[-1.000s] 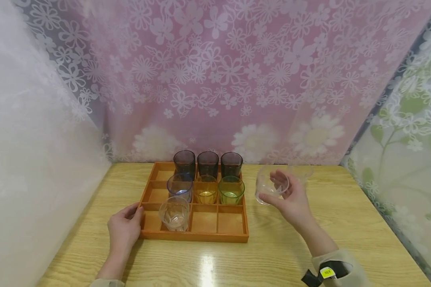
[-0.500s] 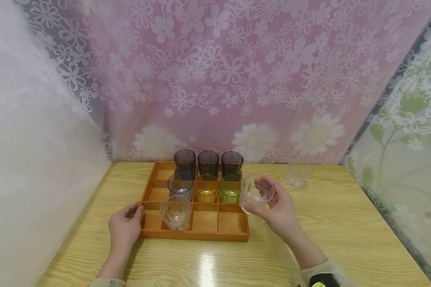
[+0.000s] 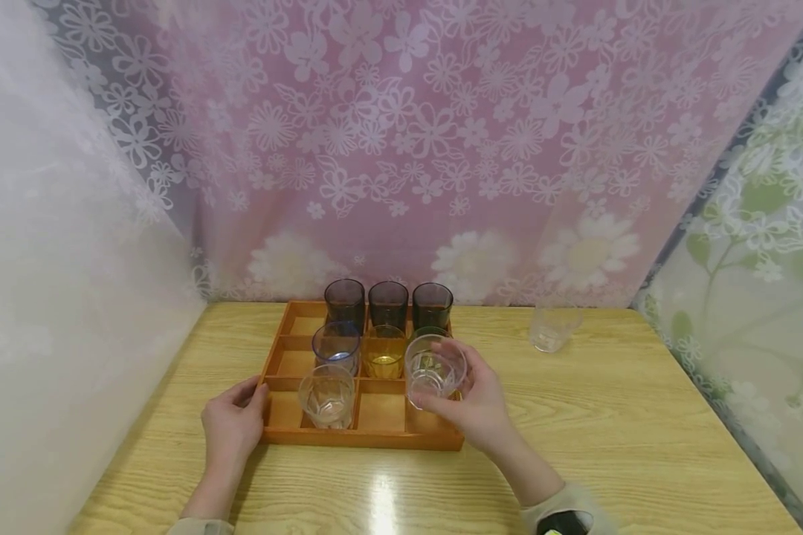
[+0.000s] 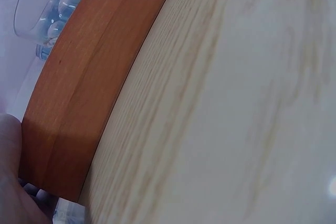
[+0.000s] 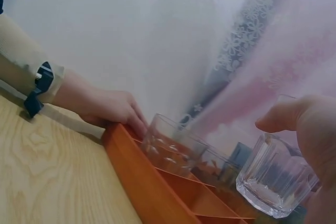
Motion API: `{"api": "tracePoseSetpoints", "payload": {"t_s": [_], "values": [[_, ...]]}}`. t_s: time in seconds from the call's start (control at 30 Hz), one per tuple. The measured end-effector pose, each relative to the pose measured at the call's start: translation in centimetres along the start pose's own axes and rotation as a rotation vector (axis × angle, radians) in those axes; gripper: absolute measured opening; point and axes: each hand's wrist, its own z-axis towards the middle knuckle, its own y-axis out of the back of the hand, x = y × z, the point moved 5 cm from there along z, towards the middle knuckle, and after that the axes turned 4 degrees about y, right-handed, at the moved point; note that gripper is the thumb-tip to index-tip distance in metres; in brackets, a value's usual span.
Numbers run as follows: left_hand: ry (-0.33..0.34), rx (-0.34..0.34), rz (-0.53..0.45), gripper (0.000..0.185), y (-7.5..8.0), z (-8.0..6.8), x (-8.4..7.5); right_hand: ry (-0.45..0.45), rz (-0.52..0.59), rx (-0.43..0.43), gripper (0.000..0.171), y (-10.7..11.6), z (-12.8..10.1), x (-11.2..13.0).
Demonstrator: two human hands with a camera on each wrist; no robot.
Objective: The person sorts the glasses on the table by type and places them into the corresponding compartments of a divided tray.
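My head view is evenly bright, with soft diffuse light and a white glare patch on the glossy pale wooden table (image 3: 384, 496) near its front edge. Shadows are faint. Straight lines bow toward the frame edges. My left wrist view is close and blurred; my right wrist view is soft and hazy.

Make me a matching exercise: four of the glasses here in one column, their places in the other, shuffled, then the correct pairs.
Things:
1. blue glass
2. amber glass
3. clear glass in the right hand
4. lone clear glass

Places:
A. on the bare table, right of the tray
B. middle row, directly behind the tray's front clear glass
C. held above the tray's front right corner
D. middle of the tray

Pairs: 1-B, 2-D, 3-C, 4-A
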Motion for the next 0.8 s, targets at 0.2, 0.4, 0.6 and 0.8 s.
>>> {"api": "tracePoseSetpoints", "payload": {"t_s": [0.2, 0.4, 0.6, 0.8], "values": [[-0.001, -0.007, -0.004, 0.024, 0.0, 0.1, 0.2, 0.026, -0.012, 0.063, 0.086, -2.2, 0.1, -0.5], [0.009, -0.010, -0.001, 0.024, -0.1, 0.2, 0.3, 0.026, -0.058, 0.109, 0.085, -4.2, 0.1, -1.4], [0.010, -0.014, -0.003, 0.024, 0.0, 0.2, 0.4, -0.015, -0.066, 0.128, 0.087, -5.7, 0.1, -2.4], [0.007, -0.013, -0.001, 0.024, 0.0, 0.3, 0.4, -0.023, -0.102, 0.124, 0.090, -6.6, -0.2, -3.4]]}}
